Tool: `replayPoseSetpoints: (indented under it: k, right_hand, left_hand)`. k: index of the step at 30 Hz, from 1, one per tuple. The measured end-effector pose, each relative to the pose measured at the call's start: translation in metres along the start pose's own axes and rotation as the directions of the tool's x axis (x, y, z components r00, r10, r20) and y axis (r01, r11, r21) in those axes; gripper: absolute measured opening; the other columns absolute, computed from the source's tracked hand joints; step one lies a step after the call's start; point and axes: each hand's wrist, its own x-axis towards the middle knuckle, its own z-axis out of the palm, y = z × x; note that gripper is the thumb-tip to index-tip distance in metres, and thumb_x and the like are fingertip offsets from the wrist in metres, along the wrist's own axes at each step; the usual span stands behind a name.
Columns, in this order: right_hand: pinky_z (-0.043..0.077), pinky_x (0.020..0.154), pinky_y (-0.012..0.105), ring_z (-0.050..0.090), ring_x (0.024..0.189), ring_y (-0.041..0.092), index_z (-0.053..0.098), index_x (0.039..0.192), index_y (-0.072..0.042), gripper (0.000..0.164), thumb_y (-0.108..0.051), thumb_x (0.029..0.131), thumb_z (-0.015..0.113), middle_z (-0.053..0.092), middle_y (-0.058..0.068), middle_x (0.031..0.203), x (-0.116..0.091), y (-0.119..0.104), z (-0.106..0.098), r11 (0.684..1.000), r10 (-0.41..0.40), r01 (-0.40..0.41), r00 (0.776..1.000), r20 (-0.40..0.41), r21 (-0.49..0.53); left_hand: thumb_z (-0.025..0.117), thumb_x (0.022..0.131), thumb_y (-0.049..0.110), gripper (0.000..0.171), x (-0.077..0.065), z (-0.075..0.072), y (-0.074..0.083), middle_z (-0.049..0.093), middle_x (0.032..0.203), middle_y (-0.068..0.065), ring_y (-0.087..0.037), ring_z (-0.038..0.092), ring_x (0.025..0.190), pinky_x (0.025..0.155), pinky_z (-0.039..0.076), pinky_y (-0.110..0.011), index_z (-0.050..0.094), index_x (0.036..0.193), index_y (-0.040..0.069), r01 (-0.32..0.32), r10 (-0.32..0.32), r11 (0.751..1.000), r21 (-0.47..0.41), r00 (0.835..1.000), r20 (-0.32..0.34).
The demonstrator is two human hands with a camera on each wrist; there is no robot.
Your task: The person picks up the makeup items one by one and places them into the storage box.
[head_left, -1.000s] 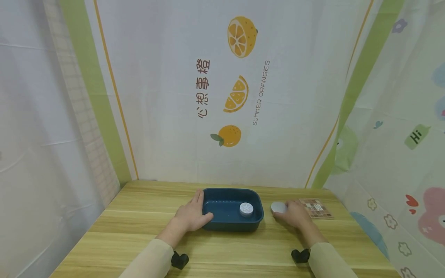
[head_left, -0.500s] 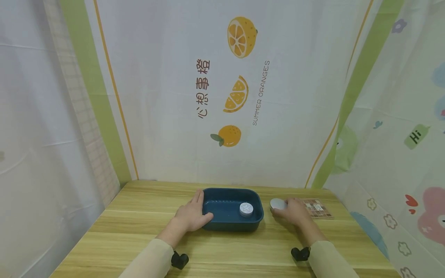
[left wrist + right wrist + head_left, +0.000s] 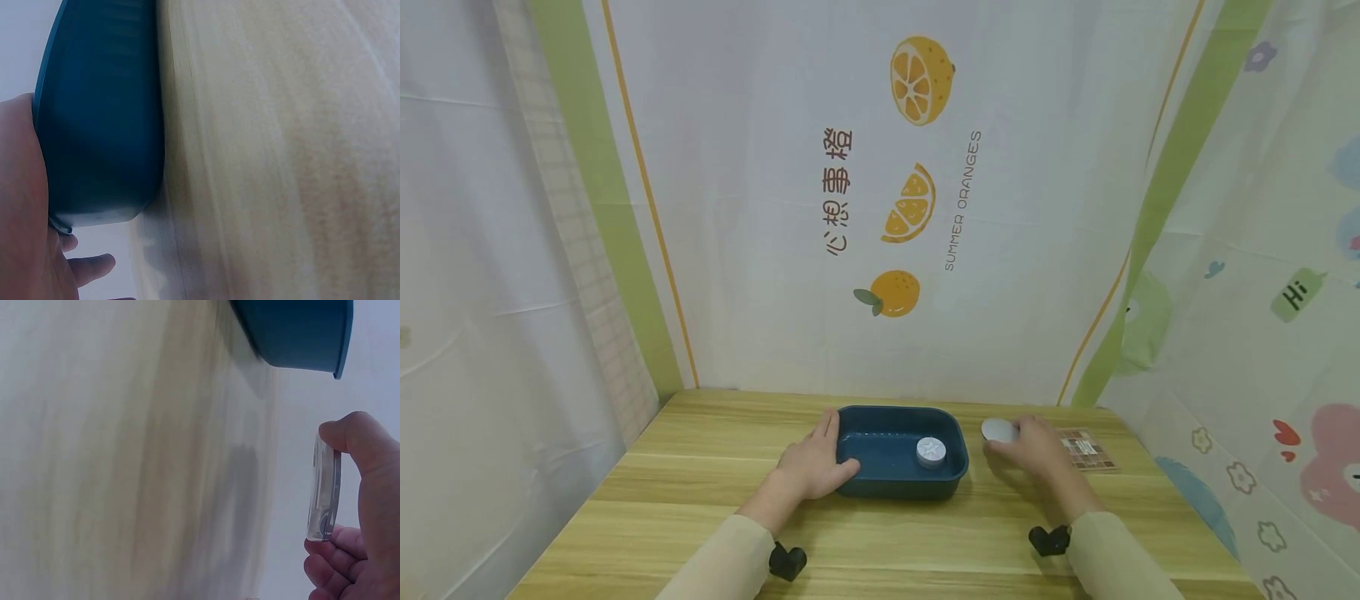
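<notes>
My right hand [image 3: 1036, 450] pinches a flat round compact [image 3: 999, 430] by its edge, between thumb and fingers. It has a pale silvery top and clear sides. In the right wrist view the compact [image 3: 324, 487] is held above the tabletop, to the right of the blue box. My left hand [image 3: 811, 467] rests against the left end of that deep blue rectangular box [image 3: 901, 489], thumb over the near rim, fingers extended along the end. Inside the box, toward its right, sits a round compact with a star pattern [image 3: 931, 451].
A square palette of brown shades [image 3: 1092, 450] lies on the wooden table [image 3: 895, 550], partly behind my right hand. A printed curtain [image 3: 775, 333] hangs along the table's back edge, with more cloth at both sides.
My right hand has raised the compact a little, so both appear higher in the head view and more of the table shows below them. The left hand and the box stay put.
</notes>
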Motion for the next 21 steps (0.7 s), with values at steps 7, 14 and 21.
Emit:
replayPoseSetpoints:
  k: [7,14,21]
  right_hand:
    - [0.06,0.089,0.056,0.067,0.108,0.038,0.07,0.129,0.012,0.078,-0.054,0.088,0.083,0.071,0.027,0.123,0.001,-0.005,-0.005,1.0,-0.012,0.012,1.0,-0.008,-0.013]
    - [0.059,0.089,0.055,0.066,0.108,0.036,0.071,0.127,0.01,0.077,-0.055,0.087,0.084,0.071,0.024,0.122,0.001,-0.014,-0.01,0.999,-0.037,0.036,0.999,-0.01,-0.017]
    - [0.057,0.083,0.048,0.064,0.104,0.032,0.072,0.127,0.007,0.075,-0.056,0.087,0.085,0.073,0.021,0.12,0.004,-0.023,-0.01,0.998,-0.055,0.054,0.998,-0.008,-0.012]
  left_hand:
    - [0.059,0.102,0.051,0.099,0.002,0.002,-0.001,0.018,0.184,-0.02,-0.045,0.046,0.158,0.112,0.047,-0.073,0.018,0.175,-0.002,0.0,0.0,1.0,0.0,1.0,0.002]
    - [0.059,0.102,0.05,0.099,0.003,0.003,-0.002,0.018,0.184,-0.021,-0.045,0.046,0.158,0.111,0.047,-0.073,0.018,0.174,-0.003,-0.001,0.001,1.0,0.0,1.0,-0.003]
    - [0.056,0.101,0.053,0.1,0.002,0.003,-0.002,0.017,0.184,-0.02,-0.044,0.045,0.159,0.109,0.049,-0.071,0.017,0.175,-0.003,-0.004,0.004,1.0,0.003,1.0,0.006]
